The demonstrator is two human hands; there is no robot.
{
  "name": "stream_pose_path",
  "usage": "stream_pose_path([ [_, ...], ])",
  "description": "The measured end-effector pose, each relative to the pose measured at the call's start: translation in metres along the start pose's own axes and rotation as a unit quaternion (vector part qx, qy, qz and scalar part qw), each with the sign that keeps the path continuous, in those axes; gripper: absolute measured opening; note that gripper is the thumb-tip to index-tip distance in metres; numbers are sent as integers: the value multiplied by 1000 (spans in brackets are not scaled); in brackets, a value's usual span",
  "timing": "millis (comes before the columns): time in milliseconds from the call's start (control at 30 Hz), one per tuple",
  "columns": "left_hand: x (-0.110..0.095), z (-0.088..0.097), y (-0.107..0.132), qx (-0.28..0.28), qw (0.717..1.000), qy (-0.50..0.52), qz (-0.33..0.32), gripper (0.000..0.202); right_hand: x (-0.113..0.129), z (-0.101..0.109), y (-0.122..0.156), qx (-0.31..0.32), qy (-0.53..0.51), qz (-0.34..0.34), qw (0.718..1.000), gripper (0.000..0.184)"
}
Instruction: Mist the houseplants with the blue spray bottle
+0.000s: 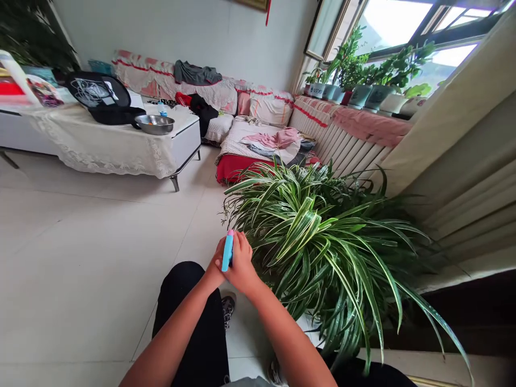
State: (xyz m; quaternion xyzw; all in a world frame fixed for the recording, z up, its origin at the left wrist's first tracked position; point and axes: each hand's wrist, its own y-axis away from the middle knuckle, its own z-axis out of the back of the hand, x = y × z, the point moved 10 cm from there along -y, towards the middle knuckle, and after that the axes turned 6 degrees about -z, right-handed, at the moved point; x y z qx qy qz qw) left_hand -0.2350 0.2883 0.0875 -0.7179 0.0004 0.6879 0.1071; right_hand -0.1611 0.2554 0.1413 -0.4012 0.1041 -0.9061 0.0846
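Observation:
My two hands meet in front of me, just left of a large spider plant (322,236) with long green and white striped leaves. Both close around a slim blue object with a pink tip (228,250), held upright. My left hand (215,266) wraps its lower part from the left. My right hand (241,263) covers it from the right, knuckles toward the leaves. What the blue object is I cannot make out.
White tiled floor (80,258) spreads to the left. A low table with a lace cloth (108,142) holds a steel bowl (154,123). A sofa with clothes (226,102) lines the back wall. Potted plants (363,80) stand on the windowsill; a curtain (463,161) hangs at right.

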Motion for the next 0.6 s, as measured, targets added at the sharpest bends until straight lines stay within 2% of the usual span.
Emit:
stream_pose_path([
  [67, 4, 0, 0, 1, 1000, 1, 2, 67, -27, -1, 11, 17, -115, -24, 993, 91],
  [100, 8, 1, 0, 6, 1000, 7, 13, 70, -48, 0, 18, -2, -193, -60, 979, 89],
  [133, 13, 1, 0, 13, 999, 16, 30, 70, -74, -3, 28, -21, -288, -123, 949, 86],
  [167, 18, 0, 0, 24, 998, 28, 46, 68, -103, -14, 42, -35, -397, -208, 893, 82],
  [233, 24, -6, 0, 60, 995, 58, 60, 66, -131, -40, 65, -16, -454, -285, 844, 75],
  [333, 25, -16, -4, 109, 989, 93, 22, 71, -146, -78, 88, 31, -523, -354, 774, 83],
  [467, 30, -22, -8, 152, 981, 119, -2, 71, -156, -105, 97, 35, -575, -435, 692, 69],
  [600, 42, -16, -20, 120, 985, 120, 9, 70, -163, -126, 97, 50, -593, -490, 637, 61],
])
